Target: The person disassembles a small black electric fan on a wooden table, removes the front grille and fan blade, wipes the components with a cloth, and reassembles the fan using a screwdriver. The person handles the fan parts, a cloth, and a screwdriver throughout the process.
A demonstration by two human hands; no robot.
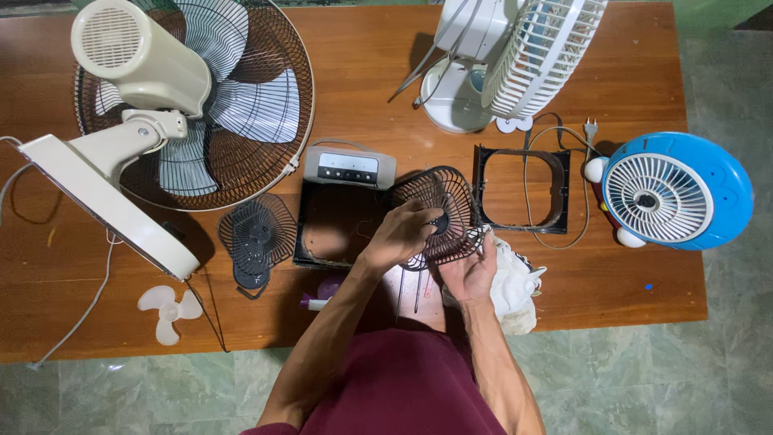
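My left hand [400, 234] lies over the middle of a small round black wire fan grille [439, 193], its fingers curled at the hub. My right hand [471, 270] grips the same grille's lower right rim from below. The grille is tilted up above a black square fan housing [334, 221] with a grey control panel [349, 167]. A white cloth [515, 286] lies beside my right hand.
On the wooden table [628, 266]: a large cream fan [137, 56] lying at left with its round grille [266, 105], a second small black grille [258, 234], a small white blade [167, 310], a black square frame [519, 189], a white fan [515, 56], a blue round fan [676, 189].
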